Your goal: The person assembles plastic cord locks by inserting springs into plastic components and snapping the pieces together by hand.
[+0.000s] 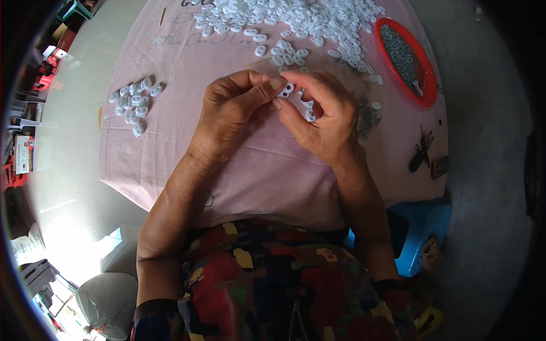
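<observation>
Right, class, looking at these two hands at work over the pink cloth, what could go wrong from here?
1. The small white piece pinched between the left hand and right hand could slip from their grip.
2. The other white pieces within the curl of the right hand might drop if it opens.
3. The red tray of small metal parts lies near the right edge of the pink cloth; a knock might spill them.

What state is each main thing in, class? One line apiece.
Left hand: closed, pinching a white two-holed piece
Right hand: curled around more white pieces
Large heap of white pieces: loose
Small cluster of white pieces: apart from the heap
Red oval tray: holding grey metal parts
Pink tablecloth: spread, wrinkled
Whitish bag: bulging
</observation>
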A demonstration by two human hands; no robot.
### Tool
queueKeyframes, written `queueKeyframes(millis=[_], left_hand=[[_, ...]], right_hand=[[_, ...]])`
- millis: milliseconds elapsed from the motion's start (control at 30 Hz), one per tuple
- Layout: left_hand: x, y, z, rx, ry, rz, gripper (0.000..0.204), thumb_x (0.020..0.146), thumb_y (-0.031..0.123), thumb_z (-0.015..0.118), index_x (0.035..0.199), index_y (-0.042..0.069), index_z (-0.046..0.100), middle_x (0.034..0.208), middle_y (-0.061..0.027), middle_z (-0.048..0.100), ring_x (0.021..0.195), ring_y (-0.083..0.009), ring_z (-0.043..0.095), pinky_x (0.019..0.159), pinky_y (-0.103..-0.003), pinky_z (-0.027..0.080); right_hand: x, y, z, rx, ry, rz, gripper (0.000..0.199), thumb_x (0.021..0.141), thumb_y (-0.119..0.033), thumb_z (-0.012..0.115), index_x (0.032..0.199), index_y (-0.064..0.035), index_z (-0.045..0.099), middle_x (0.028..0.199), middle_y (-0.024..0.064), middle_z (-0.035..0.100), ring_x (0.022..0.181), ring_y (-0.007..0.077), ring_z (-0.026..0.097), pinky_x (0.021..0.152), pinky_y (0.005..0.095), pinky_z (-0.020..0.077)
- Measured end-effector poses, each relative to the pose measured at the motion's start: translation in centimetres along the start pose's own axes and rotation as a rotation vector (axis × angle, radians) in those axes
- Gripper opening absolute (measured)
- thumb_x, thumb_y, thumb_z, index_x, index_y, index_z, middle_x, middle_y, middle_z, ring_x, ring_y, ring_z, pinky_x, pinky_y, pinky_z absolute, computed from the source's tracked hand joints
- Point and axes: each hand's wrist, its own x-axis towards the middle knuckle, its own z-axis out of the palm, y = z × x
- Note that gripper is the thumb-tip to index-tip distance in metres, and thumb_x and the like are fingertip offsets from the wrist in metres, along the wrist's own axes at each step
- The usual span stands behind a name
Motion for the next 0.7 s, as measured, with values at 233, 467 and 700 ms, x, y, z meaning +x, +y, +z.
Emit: queueKeyframes(millis=[233, 467, 700], left_hand=[[-0.5, 0.0, 0.5, -0.118, 0.014, -0.06, 0.013, 0.095, 0.013, 0.063, 0.1, 0.001, 0.066, 0.09, -0.0026, 0.066, 0.08, -0.0096, 0.062, 0.076, -0.024, 0.052], [-0.4, 0.2, 0.0, -0.014, -0.019, -0.06, 0.015, 0.095, 0.016, 0.061, 0.099, 0.002, 0.067, 0.089, -0.0014, 0.066, 0.074, -0.0068, 0.057, 0.069, -0.021, 0.046], [-0.4, 0.6, 0.2, 0.032, -0.006, -0.004, 0.012, 0.091, 0.016, 0.066, 0.087, 0.005, 0.069, 0.076, 0.0021, 0.062, 0.066, -0.0041, 0.05, 0.062, -0.019, 0.04]], right_hand=[[0.1, 0.1, 0.0, -0.075, -0.01, -0.12, 0.045, 0.074, -0.004, 0.078, 0.118, -0.0054, 0.067, 0.09, 0.0088, 0.065, 0.074, 0.0199, 0.062, 0.062, 0.0285, 0.0502], [0.1, 0.4, -0.2, -0.087, -0.043, -0.143, 0.044, 0.075, -0.003, 0.077, 0.118, -0.0052, 0.068, 0.092, 0.01, 0.065, 0.08, 0.0234, 0.063, 0.068, 0.0313, 0.0512], [0.0, 0.3, -0.5, -0.066, -0.104, -0.12, 0.044, 0.075, -0.005, 0.079, 0.118, -0.0051, 0.068, 0.091, 0.0089, 0.064, 0.076, 0.0201, 0.061, 0.063, 0.0291, 0.0499]])
